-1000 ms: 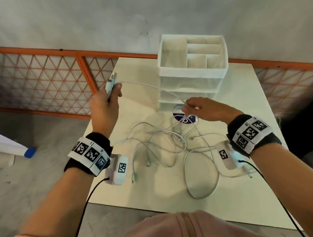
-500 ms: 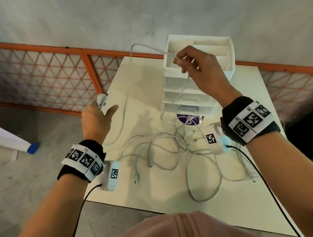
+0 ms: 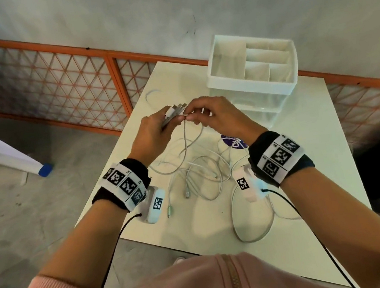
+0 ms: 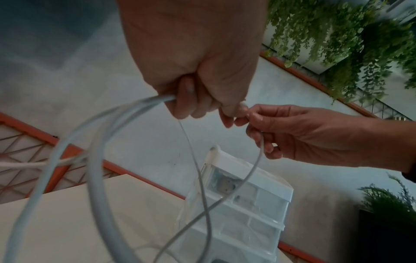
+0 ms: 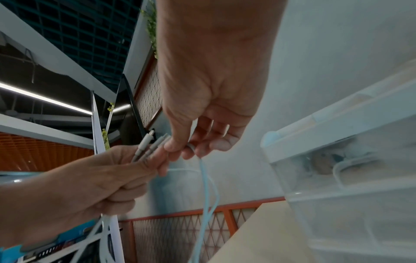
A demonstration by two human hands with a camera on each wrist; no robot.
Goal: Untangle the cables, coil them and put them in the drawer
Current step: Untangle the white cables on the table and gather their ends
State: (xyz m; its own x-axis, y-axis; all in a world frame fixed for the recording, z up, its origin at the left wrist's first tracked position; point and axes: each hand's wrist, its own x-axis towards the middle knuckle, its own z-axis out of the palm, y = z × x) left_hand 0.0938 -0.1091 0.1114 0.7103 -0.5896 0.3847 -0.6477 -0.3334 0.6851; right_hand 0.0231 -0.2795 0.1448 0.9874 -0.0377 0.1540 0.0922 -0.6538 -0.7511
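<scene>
Both hands meet above the table, left of the drawer unit (image 3: pixel 254 81). My left hand (image 3: pixel 157 129) grips a bundle of white cable plugs (image 3: pixel 175 109), whose ends (image 5: pixel 153 144) stick out past its fingers. My right hand (image 3: pixel 209 114) pinches a white cable (image 3: pixel 184 139) right beside the plugs. In the right wrist view this cable (image 5: pixel 203 186) hangs down from the fingertips as a loop. A tangle of white cables (image 3: pixel 195 174) lies on the table (image 3: pixel 196 230) below the hands. In the left wrist view cable loops (image 4: pixel 94 160) run from the left fist.
The white plastic drawer unit has an open divided tray on top and stands at the table's far right. A purple round thing (image 3: pixel 232 141) lies in front of it. An orange lattice fence (image 3: pixel 54 89) runs behind the table. One large cable loop (image 3: pixel 252 215) lies near the front edge.
My right hand, raised high by the drawer unit half a second ago, has come down and left to meet my left hand. The left hand has moved right and now holds several plugs.
</scene>
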